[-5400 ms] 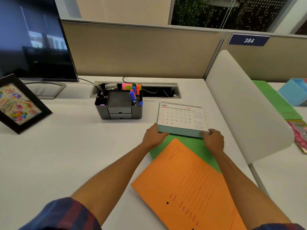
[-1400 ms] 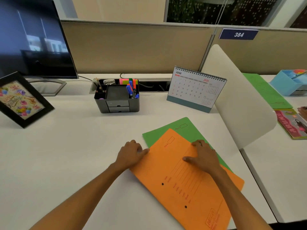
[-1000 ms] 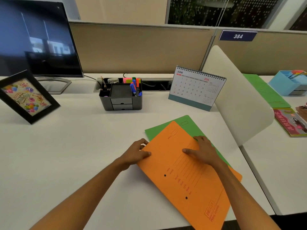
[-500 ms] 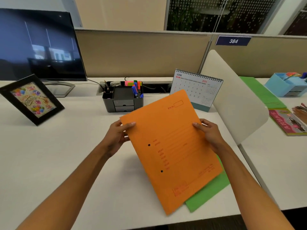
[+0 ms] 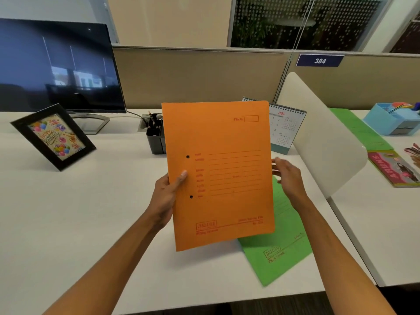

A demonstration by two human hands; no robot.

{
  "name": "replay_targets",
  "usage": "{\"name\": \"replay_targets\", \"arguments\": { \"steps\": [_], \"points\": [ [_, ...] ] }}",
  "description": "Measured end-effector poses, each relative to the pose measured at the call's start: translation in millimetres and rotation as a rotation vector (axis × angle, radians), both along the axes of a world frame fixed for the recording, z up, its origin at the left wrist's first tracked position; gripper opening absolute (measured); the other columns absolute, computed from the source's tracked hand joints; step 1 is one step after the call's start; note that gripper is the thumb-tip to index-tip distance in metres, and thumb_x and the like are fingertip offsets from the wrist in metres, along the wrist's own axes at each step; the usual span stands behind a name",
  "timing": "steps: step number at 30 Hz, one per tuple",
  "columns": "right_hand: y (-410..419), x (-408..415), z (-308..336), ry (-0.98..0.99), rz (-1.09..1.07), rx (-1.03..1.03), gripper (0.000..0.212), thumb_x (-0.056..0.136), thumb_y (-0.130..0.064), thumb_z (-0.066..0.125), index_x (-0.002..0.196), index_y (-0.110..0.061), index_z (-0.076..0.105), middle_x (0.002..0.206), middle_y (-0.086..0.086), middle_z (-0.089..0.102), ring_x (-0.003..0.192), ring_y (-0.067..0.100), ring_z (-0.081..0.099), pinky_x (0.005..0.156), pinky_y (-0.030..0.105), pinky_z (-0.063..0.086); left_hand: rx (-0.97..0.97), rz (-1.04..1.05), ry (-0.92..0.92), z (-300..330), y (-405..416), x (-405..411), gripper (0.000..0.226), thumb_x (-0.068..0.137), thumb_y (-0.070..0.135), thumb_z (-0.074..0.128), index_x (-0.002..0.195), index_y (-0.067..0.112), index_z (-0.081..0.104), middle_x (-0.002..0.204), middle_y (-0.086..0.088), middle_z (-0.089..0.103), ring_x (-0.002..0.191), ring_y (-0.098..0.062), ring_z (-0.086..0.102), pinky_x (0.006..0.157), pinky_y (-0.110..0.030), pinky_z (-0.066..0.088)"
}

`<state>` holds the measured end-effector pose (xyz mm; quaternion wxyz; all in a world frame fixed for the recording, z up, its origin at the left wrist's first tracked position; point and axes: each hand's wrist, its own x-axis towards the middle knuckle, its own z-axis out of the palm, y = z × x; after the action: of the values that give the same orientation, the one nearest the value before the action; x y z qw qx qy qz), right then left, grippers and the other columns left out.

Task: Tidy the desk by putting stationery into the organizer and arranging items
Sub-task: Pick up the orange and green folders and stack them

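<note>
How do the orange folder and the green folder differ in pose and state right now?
The orange folder is lifted upright; the green folder lies flat on the desk. The left hand grips the orange one; nothing holds the green one, which the orange folder partly hides. Both carry similar printed stamps.

At frame centre a raised folder (image 5: pixel 219 173) is held up off the desk (image 5: pixel 68 223), pinched at its left edge by the left hand (image 5: pixel 164 196), with the right hand (image 5: pixel 288 176) just beside its right edge. It overlaps a second folder (image 5: pixel 277 251) lying flat on the desk at lower right, and partly hides the organizer (image 5: pixel 155 137) and calendar (image 5: pixel 285 128) behind it. A picture frame (image 5: pixel 53 136) stands at left, before the monitor (image 5: pixel 56 67) at upper left.
</note>
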<state>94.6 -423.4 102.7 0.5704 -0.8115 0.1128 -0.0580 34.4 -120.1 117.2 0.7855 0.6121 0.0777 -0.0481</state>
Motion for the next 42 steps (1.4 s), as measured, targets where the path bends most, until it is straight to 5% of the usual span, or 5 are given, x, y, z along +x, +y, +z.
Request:
{"name": "replay_targets", "arguments": {
  "steps": [4,11,25,37,42],
  "points": [
    [-36.5,-13.9,-47.5,0.266,0.077,-0.802,0.067,0.094,-0.056,0.048,0.143,-0.012,0.04,0.144,0.013,0.047,0.13,0.032,0.045,0.101,0.048,0.039,-0.022,0.036,0.008,4.7,9.2,0.1,0.032,0.093,0.035,0.053,0.122,0.025,0.058,0.112,-0.004,0.071,0.101,-0.028,0.069,0.083,-0.053,0.055],
    [-58.5,-31.4,-73.2,0.559,0.07,-0.966,0.103,0.064,-0.085,0.056,0.13,-0.008,0.046,0.134,0.013,0.045,0.123,0.032,0.045,0.096,0.05,0.04,-0.011,0.064,-0.02,11.8,21.8,2.1,0.033,0.095,0.034,0.052,0.126,0.024,0.057,0.114,-0.003,0.071,0.101,-0.026,0.069,0.076,-0.046,0.058],
    [-56.7,-29.1,-74.3,0.51,0.04,-0.652,0.089,0.055,-0.057,0.088,0.106,-0.011,0.032,0.097,0.006,0.058,0.081,0.025,0.064,0.065,0.038,0.056,-0.036,0.135,0.025,2.3,30.8,-12.1,0.033,0.095,0.035,0.052,0.126,0.025,0.056,0.113,-0.003,0.071,0.097,-0.026,0.07,0.068,-0.041,0.059],
    [-68.3,-22.1,-77.0,0.578,-0.026,-0.392,0.095,0.06,-0.033,0.092,0.133,-0.005,0.039,0.128,0.017,0.057,0.11,0.036,0.06,0.094,0.044,0.049,-0.047,0.144,0.043,-2.2,33.7,-18.4,0.031,0.095,0.033,0.052,0.125,0.026,0.057,0.109,-0.001,0.072,0.094,-0.025,0.071,0.064,-0.039,0.059],
    [-66.5,-26.0,-61.9,0.472,0.074,-0.052,0.033,0.085,-0.008,0.071,0.116,0.001,0.066,0.094,0.014,0.074,0.081,0.031,0.073,0.077,0.044,0.06,-0.051,0.128,0.052,-3.7,30.9,-17.5,0.029,0.095,0.034,0.052,0.124,0.027,0.057,0.11,-0.001,0.072,0.096,-0.025,0.071,0.066,-0.04,0.059]
  ]
}}
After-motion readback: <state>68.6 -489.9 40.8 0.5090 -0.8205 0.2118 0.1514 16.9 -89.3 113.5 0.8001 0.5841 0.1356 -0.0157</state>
